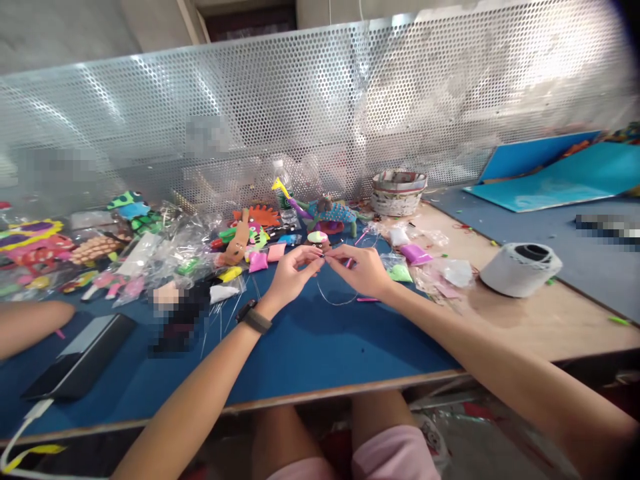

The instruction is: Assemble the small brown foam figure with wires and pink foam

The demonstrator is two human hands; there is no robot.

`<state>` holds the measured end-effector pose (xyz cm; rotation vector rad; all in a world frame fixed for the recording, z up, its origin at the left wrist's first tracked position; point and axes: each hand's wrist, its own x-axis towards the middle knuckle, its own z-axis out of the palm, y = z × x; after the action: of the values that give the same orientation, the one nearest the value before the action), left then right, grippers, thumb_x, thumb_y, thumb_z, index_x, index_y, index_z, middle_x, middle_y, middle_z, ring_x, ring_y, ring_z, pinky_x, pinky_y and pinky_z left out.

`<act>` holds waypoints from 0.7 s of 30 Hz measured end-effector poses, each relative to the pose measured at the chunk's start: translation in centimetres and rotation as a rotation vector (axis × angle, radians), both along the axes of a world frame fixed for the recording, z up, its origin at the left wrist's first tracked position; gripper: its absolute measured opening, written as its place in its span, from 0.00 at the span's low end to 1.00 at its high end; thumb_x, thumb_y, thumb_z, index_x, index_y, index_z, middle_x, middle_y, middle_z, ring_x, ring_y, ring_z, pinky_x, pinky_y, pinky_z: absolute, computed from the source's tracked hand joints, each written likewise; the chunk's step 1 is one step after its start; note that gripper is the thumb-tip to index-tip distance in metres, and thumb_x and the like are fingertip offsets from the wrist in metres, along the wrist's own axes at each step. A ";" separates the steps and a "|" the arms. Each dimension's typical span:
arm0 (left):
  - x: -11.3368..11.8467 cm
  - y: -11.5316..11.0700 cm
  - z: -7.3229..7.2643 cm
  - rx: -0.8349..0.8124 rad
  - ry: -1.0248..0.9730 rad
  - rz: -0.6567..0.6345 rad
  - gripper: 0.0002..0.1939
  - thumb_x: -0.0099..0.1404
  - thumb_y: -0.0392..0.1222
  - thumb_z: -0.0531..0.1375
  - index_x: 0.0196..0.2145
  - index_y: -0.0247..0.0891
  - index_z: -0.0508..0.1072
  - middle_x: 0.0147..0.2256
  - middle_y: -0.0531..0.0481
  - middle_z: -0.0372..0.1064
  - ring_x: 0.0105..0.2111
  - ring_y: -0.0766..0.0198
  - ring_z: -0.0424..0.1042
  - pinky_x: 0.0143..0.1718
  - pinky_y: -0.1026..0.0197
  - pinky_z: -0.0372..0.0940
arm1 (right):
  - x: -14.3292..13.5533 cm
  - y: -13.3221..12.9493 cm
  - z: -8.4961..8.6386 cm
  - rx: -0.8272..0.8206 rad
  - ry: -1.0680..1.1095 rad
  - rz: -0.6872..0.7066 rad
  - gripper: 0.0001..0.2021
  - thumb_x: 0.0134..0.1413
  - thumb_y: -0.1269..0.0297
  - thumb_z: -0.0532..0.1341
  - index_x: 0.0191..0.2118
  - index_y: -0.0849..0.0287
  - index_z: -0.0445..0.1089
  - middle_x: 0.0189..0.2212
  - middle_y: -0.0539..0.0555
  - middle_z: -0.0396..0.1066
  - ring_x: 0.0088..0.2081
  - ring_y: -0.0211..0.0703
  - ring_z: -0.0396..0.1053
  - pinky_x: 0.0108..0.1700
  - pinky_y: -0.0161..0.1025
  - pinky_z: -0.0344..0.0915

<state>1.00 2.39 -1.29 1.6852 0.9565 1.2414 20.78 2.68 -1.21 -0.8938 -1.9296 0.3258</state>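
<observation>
Perforated metal screen (300,87) stands behind the back edge of a blue worktop (320,360). Mid-worktop, set back from the front edge: left hand (293,275) and right hand (365,268) nearly fingertip to fingertip, thumb and forefinger of each pinched together on a tiny dark piece (324,255), too small to identify. Thin pale strand (335,303) curves below them; pink stick (369,299) just beside it. Toward the back edge: blue-spotted figure (330,212), clear bottle (286,203). Right side, on pale wood: white cone-shaped spool (515,273). Front left corner: dark flat device (103,357), white cable (39,409) attached.
</observation>
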 end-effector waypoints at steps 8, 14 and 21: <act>0.2 0.2 -0.4 0.032 -0.037 0.008 0.16 0.63 0.48 0.66 0.43 0.35 0.75 0.37 0.46 0.76 0.33 0.63 0.76 0.37 0.59 0.73 | -0.1 -0.3 0.1 -0.081 0.051 0.066 0.09 0.60 0.63 0.60 0.38 0.57 0.78 0.31 0.51 0.80 0.29 0.39 0.76 0.35 0.34 0.70; 0.0 0.6 -0.9 -0.009 0.005 0.037 0.16 0.62 0.48 0.66 0.43 0.33 0.77 0.42 0.41 0.78 0.38 0.59 0.77 0.43 0.56 0.72 | -0.7 -0.5 -0.3 -0.283 0.154 0.128 0.10 0.61 0.59 0.59 0.36 0.58 0.76 0.32 0.52 0.80 0.27 0.41 0.77 0.31 0.35 0.72; 0.0 0.2 -0.7 0.150 0.176 0.091 0.13 0.66 0.48 0.63 0.41 0.37 0.77 0.41 0.43 0.78 0.40 0.58 0.77 0.41 0.58 0.72 | -1.4 -0.5 -0.9 -0.472 0.255 0.148 0.11 0.61 0.57 0.60 0.34 0.59 0.72 0.28 0.54 0.78 0.26 0.42 0.77 0.28 0.35 0.72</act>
<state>1.00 2.62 -1.94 1.9114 1.0782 1.2666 19.41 2.19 -2.06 -0.9539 -1.7085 0.9658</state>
